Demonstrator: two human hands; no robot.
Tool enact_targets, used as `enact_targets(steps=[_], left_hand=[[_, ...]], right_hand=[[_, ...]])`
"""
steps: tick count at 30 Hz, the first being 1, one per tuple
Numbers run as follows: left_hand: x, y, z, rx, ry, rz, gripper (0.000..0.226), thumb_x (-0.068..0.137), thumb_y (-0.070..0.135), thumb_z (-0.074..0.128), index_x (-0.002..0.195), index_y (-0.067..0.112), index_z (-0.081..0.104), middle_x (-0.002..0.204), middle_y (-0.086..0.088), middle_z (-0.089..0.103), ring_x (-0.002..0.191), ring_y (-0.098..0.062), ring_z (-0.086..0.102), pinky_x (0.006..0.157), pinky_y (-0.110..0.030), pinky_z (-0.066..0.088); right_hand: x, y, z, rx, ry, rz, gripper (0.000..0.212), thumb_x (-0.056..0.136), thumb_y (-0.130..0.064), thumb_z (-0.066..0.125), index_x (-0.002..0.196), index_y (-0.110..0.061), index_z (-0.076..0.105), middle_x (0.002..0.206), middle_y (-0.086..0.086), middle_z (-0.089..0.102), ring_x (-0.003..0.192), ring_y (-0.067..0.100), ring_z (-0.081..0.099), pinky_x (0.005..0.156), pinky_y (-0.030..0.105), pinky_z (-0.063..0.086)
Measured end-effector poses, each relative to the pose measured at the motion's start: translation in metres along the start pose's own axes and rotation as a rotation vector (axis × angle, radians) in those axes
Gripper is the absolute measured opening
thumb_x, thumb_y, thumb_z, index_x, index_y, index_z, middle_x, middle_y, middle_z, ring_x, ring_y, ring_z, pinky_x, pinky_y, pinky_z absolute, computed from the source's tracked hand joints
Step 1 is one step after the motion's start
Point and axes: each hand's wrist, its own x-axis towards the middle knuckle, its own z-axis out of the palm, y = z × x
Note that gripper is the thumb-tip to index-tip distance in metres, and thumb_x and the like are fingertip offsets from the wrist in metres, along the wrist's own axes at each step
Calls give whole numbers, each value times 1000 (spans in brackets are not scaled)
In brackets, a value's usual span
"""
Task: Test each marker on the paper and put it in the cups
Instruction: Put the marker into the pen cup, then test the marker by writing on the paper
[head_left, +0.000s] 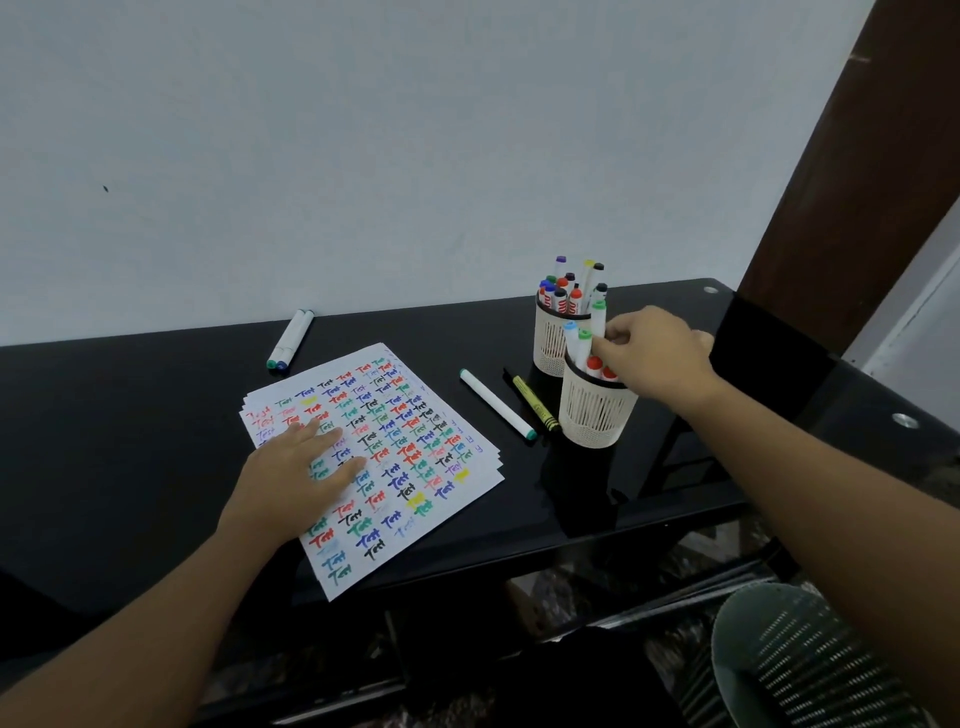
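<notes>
While the left hand (301, 467) lies flat on the paper (415, 488) to keep the stack from sliding, the right hand (649, 358) pinches a green-capped marker (598, 319) upright over the nearer cup (592, 410), apparently dropping it among those already tested

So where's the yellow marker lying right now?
In the head view, the yellow marker lies on the black table, right of the paper, between the white marker and the nearer cup.
</notes>
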Motion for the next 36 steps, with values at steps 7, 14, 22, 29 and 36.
enact_targets(steps=[7,14,22,29,36], left_hand=[[0,1,-1,-6,0,-7,75,88,75,50,150,33,48,162,4,36,151,-17,28,123,-44,20],[0,0,-2,-28,-20,-17,77,87,77,50,150,33,48,162,4,36,151,-17,27,123,-44,20],[2,-1,-8,-98,-61,-33,79,82,79,52,148,35,50,162,5,35,151,-18,28,123,-47,21],[14,-3,-27,-200,-116,-47,63,85,59,71,140,31,60,155,4,47,141,-16,42,114,-37,35],[29,-43,-33,-163,43,-84,64,87,61,68,142,31,58,155,0,44,145,-19,34,118,-42,28]], right_hand=[[-3,-3,-3,152,144,-55,14,100,-50,60,105,-41,69,85,-14,65,91,9,59,97,41,29],[-4,-13,-6,131,137,-86,27,104,-49,55,120,-38,74,81,-17,67,92,7,58,99,41,31],[-15,-60,1,227,277,-380,19,102,-37,55,100,-28,71,77,-11,60,83,16,59,80,44,52],[-23,-128,43,208,-32,-621,20,104,-37,56,115,-26,67,94,-11,66,84,11,60,72,32,48],[-9,-170,126,99,-433,-601,34,105,-42,56,138,-32,59,117,-7,66,104,14,62,93,39,54]])
